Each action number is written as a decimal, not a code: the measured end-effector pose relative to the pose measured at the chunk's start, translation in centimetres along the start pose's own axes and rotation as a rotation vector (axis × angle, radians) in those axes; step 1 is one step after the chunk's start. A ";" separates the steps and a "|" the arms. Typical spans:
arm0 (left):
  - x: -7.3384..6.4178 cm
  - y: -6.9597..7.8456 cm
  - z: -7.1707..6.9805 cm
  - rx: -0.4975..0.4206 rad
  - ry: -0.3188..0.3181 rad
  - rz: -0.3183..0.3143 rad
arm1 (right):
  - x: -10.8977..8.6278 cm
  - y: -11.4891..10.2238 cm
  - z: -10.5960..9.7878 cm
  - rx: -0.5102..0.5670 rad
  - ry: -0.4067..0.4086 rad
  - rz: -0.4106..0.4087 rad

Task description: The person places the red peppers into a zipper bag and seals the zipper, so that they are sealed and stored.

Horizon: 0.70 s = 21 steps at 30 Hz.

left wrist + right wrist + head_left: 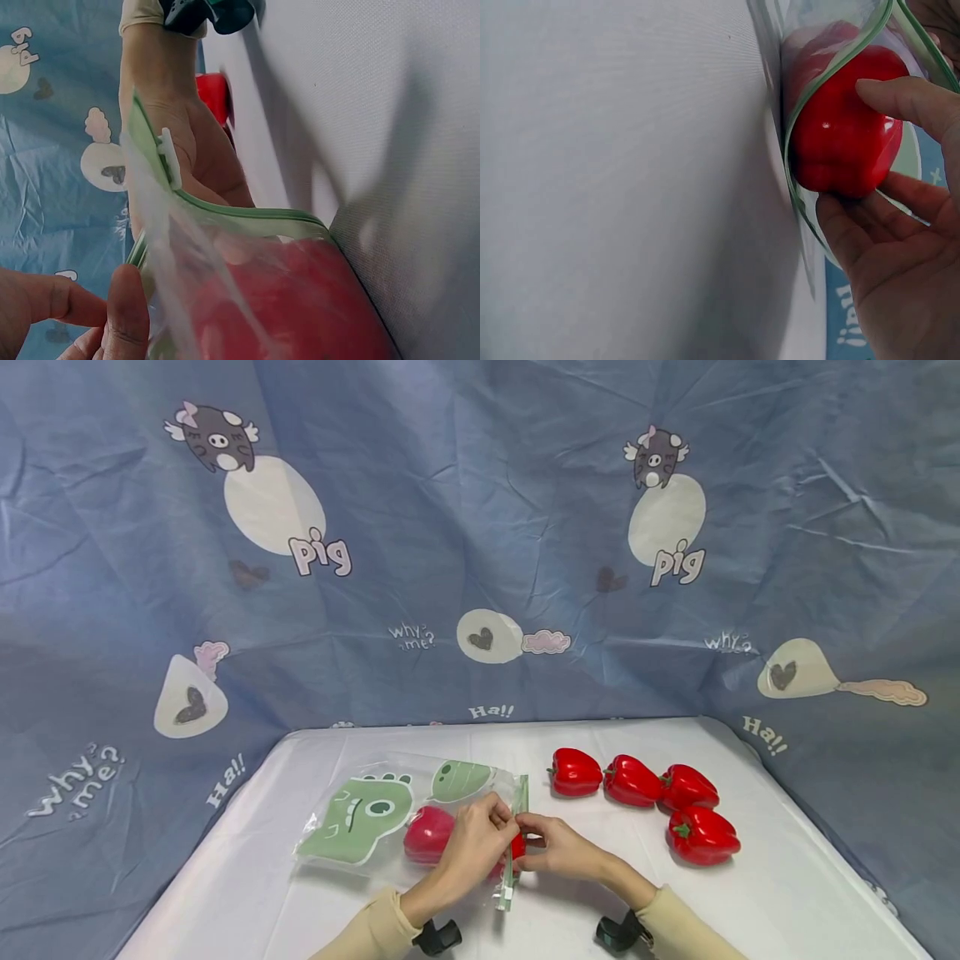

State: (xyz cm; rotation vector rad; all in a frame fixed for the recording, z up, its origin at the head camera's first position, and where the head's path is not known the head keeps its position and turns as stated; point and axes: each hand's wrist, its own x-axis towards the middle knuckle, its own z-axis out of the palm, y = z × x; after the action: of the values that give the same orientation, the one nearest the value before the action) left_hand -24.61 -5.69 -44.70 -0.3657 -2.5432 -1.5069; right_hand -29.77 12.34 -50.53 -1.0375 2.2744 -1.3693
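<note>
A clear zip bag [356, 822] with green dinosaur prints lies on the table, its green-edged mouth facing right. Inside it, a red bell pepper [427, 837] shows through the plastic. At the mouth, my left hand [477, 837] pinches the bag's upper edge between thumb and fingers. My right hand [558, 850] holds another red bell pepper [847, 127] in the opening, thumb on one side and fingers on the other. In the left wrist view a white slider [170, 159] sits on the green zip strip. The left hand hides part of the bag in the head view.
Several red bell peppers stand at the right: one [575, 772] nearest the bag, others [632, 781] beside it, and one [702, 836] closer to the front. A white cloth covers the table [600, 893]. A blue printed curtain [480, 527] hangs behind.
</note>
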 end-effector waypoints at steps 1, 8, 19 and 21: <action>0.0 0.0 0.0 0.002 0.002 0.002 | 0.1 0.1 0.1 0.001 0.001 -0.012; 0.0 0.0 0.1 0.041 0.027 0.021 | 0.6 0.1 0.5 0.041 0.004 -0.041; -0.1 0.0 0.1 0.091 0.045 0.034 | 1.0 -0.2 1.1 0.045 0.013 -0.025; -0.1 0.0 0.1 0.088 0.041 0.032 | 1.1 -0.3 1.2 0.048 0.017 -0.021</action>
State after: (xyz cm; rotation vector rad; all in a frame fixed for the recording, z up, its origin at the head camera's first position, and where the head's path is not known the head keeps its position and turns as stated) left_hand -24.53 -5.62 -44.82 -0.3585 -2.5489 -1.3718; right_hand -29.74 10.66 -50.80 -1.0411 2.2372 -1.4387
